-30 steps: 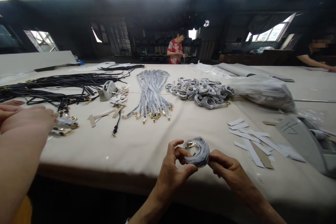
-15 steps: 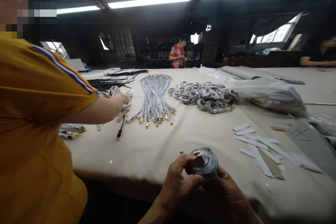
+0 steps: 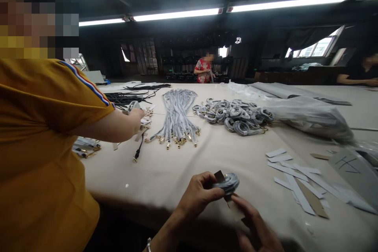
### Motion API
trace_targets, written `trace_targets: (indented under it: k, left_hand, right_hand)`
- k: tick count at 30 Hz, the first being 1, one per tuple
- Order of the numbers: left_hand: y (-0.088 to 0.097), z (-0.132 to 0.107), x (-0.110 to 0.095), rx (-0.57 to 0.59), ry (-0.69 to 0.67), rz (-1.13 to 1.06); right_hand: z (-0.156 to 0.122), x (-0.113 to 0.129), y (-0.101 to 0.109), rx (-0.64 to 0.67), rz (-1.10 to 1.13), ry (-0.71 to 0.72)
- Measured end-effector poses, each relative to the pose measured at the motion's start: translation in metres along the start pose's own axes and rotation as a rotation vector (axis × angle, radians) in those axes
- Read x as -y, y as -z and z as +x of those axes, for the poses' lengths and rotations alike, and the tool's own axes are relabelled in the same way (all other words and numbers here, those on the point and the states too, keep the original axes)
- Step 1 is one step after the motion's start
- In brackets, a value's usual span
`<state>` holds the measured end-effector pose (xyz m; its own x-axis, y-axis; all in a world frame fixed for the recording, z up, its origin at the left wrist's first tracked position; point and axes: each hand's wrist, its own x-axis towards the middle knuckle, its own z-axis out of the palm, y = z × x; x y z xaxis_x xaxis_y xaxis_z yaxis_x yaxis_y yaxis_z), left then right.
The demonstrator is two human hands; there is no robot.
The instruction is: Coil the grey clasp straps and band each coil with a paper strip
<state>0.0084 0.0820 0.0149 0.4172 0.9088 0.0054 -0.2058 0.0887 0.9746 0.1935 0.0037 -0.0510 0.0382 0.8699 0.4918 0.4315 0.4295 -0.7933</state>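
Note:
My left hand [image 3: 197,196] pinches a coiled grey strap [image 3: 226,182] with a gold clasp, held just above the near edge of the table [image 3: 165,173]. A brown paper strip [image 3: 233,206] runs round the coil and down toward my right hand [image 3: 254,226], whose fingers close on the strip's lower end. Both hands sit low in the view, close together, with the coil between them.
A person in a yellow shirt [image 3: 41,145] leans in at the left, their hand [image 3: 136,118] on paper strips beside a tape dispenser [image 3: 132,106]. Straight grey straps [image 3: 177,118], a pile of coiled straps [image 3: 236,114], a plastic bag [image 3: 310,116], loose paper strips [image 3: 295,177] and black cords [image 3: 130,95] lie beyond. Other people stand at the back.
The coil has tipped flatter and the brown strip now wraps round it. My right hand dropped lower. The person in yellow leaned into view and reached across the table.

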Motion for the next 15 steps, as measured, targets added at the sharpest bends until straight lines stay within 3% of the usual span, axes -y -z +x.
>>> trace_targets:
  k: [4,7,11,15]
  left_hand:
    - [-0.002,0.000,-0.003,0.000,0.015,0.034]
    - [-0.004,0.000,-0.004,-0.018,-0.046,0.224]
    - [0.001,0.004,0.010,-0.106,-0.249,0.555]
    - [0.006,0.005,0.039,0.001,-0.339,0.727]
  right_hand:
    - [0.035,0.011,0.018,0.133,-0.201,0.419]
    - [0.058,0.026,0.025,0.112,-0.306,0.535]
    - [0.072,0.026,0.020,0.113,-0.362,0.572]
    - [0.081,0.007,0.005,0.140,-0.245,0.343]
